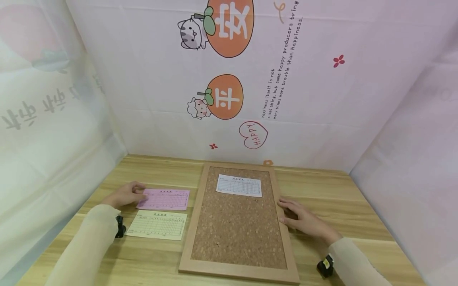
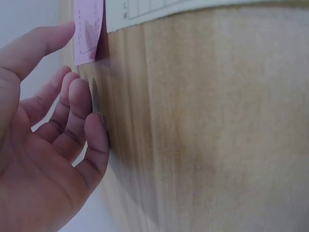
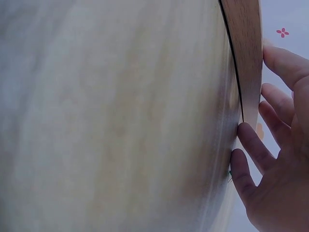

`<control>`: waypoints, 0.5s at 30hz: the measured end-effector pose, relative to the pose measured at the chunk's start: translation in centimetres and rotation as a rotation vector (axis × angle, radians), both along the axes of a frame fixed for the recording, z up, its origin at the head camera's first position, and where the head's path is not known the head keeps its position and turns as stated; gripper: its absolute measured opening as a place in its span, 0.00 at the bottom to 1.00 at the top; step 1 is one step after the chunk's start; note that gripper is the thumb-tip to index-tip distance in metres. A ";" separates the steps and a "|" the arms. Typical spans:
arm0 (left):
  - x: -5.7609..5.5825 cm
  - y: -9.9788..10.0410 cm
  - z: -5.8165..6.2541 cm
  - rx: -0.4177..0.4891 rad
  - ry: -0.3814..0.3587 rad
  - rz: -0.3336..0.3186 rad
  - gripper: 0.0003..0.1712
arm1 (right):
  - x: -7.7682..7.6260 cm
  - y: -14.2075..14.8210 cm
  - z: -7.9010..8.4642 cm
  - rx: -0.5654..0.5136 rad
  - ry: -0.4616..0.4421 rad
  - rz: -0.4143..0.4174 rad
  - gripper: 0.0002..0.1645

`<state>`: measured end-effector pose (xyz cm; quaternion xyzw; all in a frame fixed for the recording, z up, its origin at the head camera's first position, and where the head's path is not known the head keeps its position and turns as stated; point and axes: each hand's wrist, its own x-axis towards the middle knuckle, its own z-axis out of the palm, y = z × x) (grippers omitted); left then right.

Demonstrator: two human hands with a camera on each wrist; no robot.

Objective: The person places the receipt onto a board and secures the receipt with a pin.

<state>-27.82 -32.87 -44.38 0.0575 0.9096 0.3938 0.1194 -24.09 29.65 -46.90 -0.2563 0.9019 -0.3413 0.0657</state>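
Note:
A cork board (image 1: 239, 230) in a light wooden frame lies on the table, with a white printed slip (image 1: 239, 186) near its far end. My right hand (image 1: 304, 218) rests at the board's right side, its thumb and fingertips against the frame (image 3: 246, 63). Left of the board lies a pink printed slip (image 1: 168, 200). My left hand (image 1: 126, 194) is at its left end, the thumb tip right at the edge of the paper (image 2: 89, 34), the other fingers loosely bent. Closer to me is a yellow printed slip (image 1: 157, 225), which no hand touches.
The wood-grain table (image 1: 329, 190) ends at a printed cloth backdrop (image 1: 304, 139) behind the board. White cloth sheets hang on the left (image 1: 43, 151) and on the right (image 1: 422, 171). Each forearm wears a small black wrist device (image 1: 119, 227).

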 end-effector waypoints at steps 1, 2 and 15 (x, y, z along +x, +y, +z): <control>0.0 -0.1 0.0 -0.014 -0.003 0.005 0.37 | 0.0 0.0 0.0 -0.002 -0.001 0.000 0.41; -0.1 -0.2 -0.1 -0.029 -0.007 0.003 0.37 | 0.0 0.0 -0.1 -0.006 -0.002 0.001 0.41; -0.2 -0.2 -0.1 -0.082 -0.045 0.014 0.36 | 0.2 0.0 -0.2 -0.014 -0.003 -0.014 0.40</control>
